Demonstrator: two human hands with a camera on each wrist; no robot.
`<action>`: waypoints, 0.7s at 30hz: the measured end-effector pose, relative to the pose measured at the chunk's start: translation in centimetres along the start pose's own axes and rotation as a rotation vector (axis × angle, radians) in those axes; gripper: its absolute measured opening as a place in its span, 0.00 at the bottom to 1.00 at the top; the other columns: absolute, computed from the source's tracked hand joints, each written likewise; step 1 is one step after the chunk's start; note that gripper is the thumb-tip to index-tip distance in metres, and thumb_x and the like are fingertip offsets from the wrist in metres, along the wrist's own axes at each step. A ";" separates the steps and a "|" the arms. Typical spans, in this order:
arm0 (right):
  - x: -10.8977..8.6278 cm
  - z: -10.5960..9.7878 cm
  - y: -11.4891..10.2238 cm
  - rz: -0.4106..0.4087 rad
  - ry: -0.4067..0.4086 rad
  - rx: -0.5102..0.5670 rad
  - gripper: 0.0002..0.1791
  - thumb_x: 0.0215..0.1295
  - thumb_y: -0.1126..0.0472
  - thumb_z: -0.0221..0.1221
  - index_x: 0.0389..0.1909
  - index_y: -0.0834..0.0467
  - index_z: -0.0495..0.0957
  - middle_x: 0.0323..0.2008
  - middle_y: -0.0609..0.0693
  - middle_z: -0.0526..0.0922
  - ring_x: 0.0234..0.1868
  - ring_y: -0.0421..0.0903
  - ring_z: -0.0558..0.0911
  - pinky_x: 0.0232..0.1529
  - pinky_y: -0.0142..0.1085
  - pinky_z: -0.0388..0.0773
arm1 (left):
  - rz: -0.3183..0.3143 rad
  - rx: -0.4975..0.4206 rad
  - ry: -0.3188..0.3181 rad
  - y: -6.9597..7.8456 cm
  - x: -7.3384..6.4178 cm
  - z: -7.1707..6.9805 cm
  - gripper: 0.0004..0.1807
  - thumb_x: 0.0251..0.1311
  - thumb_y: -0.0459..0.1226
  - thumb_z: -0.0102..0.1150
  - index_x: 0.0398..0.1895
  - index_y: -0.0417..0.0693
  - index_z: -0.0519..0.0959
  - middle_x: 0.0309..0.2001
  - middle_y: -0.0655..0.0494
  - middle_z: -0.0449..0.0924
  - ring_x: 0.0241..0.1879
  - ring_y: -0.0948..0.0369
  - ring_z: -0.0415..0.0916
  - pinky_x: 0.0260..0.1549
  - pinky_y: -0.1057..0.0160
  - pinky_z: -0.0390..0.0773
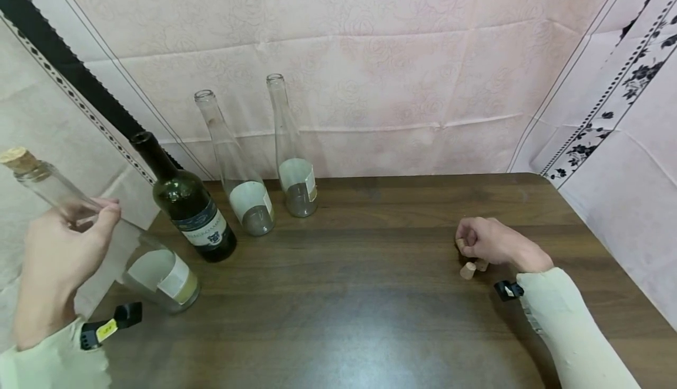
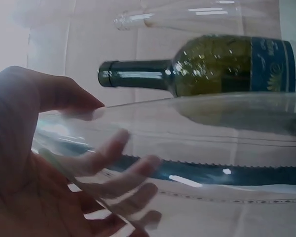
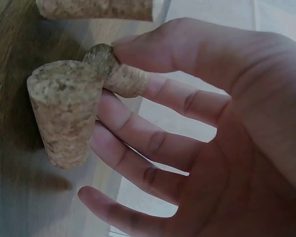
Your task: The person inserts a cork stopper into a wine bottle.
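Note:
My left hand (image 1: pixel 66 248) grips a clear glass bottle (image 1: pixel 169 277) round its upper part, with the fingers visible through the glass in the left wrist view. A cork (image 1: pixel 18 158) sits in this bottle's mouth. The bottle's labelled base is over the left part of the table. At the table's right side, my right hand (image 1: pixel 489 241) pinches a small cork (image 3: pixel 126 79) between thumb and index finger, its other fingers loosely bent. Close by the fingertips is a larger tapered cork (image 3: pixel 64 113); one more cork (image 3: pixel 96 9) shows at that view's top edge.
A dark green wine bottle (image 1: pixel 193 201) stands beside the held bottle. Further right are two uncorked clear bottles, a nearer one (image 1: pixel 248 195) and a farther one (image 1: pixel 296 177), near the back edge of the brown wooden table (image 1: pixel 370 260). Patterned pale cloth (image 1: pixel 370 83) hangs behind.

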State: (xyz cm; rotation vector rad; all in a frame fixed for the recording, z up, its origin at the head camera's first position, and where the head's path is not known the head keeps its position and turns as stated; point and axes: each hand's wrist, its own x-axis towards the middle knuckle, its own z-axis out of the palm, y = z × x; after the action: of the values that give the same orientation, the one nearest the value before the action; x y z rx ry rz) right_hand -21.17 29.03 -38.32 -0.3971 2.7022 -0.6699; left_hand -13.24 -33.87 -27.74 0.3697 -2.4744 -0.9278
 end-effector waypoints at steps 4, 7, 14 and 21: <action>-0.1 -0.1 0.0 -0.005 0.018 -0.010 0.07 0.68 0.66 0.61 0.44 0.59 0.77 0.31 0.50 0.79 0.27 0.43 0.77 0.29 0.38 0.74 | -0.022 -0.024 0.026 -0.2 0.3 0.1 0.08 0.68 0.46 0.55 0.31 0.71 0.79 0.33 0.99 0.68 0.31 0.94 0.66 0.32 0.84 0.65; 0.0 0.0 0.1 -0.012 0.020 -0.014 0.07 0.68 0.66 0.61 0.45 0.58 0.78 0.32 0.50 0.80 0.29 0.42 0.78 0.30 0.38 0.74 | -0.086 -0.003 0.062 -0.1 0.3 0.2 0.05 0.67 0.48 0.57 0.32 0.70 0.79 0.34 0.97 0.68 0.33 0.90 0.65 0.34 0.80 0.64; 0.1 -0.1 0.4 -0.011 0.026 -0.040 0.09 0.67 0.66 0.61 0.47 0.57 0.79 0.34 0.50 0.81 0.31 0.43 0.79 0.32 0.38 0.75 | -0.139 -0.121 0.276 2.1 -0.5 0.9 0.16 0.59 0.46 0.64 0.47 0.74 0.72 0.41 0.84 0.67 0.41 0.78 0.63 0.42 0.71 0.60; 0.1 -0.2 0.4 -0.008 0.002 -0.026 0.15 0.68 0.65 0.61 0.54 0.61 0.80 0.35 0.50 0.82 0.32 0.43 0.78 0.31 0.38 0.75 | 0.080 -0.187 0.737 4.7 -2.0 1.9 0.40 0.59 0.47 0.62 0.73 0.43 0.59 0.69 0.63 0.63 0.68 0.71 0.58 0.70 0.73 0.52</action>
State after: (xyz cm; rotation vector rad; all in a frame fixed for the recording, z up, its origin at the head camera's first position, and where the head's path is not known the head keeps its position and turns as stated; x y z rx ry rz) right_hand -21.37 29.43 -38.42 -0.4135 2.7153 -0.6390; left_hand -12.91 -28.59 -26.54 0.4465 -1.7079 -0.7948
